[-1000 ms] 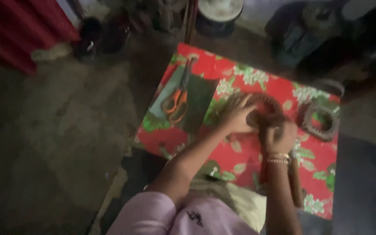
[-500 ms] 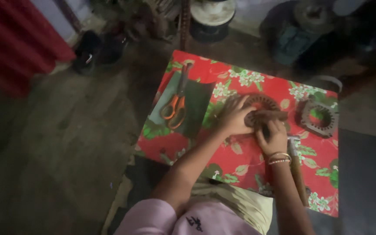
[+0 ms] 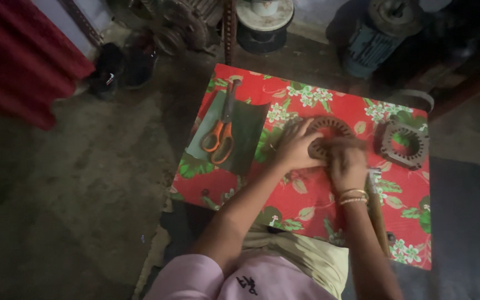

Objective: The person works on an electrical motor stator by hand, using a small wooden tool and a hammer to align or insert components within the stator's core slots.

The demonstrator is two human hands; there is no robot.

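Note:
A round slotted metal ring (image 3: pixel 329 129), rusty brown, lies on a red flowered cloth (image 3: pixel 306 189). My left hand (image 3: pixel 295 145) rests on its left side and holds it down with spread fingers. My right hand (image 3: pixel 346 161), with bangles at the wrist, is closed on the ring's near edge; motion blur hides whether anything small sits in its fingers. A second, squarer metal frame with a round hole (image 3: pixel 404 144) lies to the right, apart from both hands.
Orange-handled scissors (image 3: pixel 220 136) lie on a dark green sheet (image 3: pixel 248 125) at the cloth's left. A wooden-handled tool (image 3: pixel 378 214) lies beside my right forearm. Electric motors (image 3: pixel 370 33) and a round drum (image 3: pixel 264 22) stand beyond the cloth, shoes (image 3: pixel 120 64) at back left, a red curtain (image 3: pixel 18 55) far left.
The view has shifted slightly. Both hands stay on the ring; my right hand has moved a little along its near edge.

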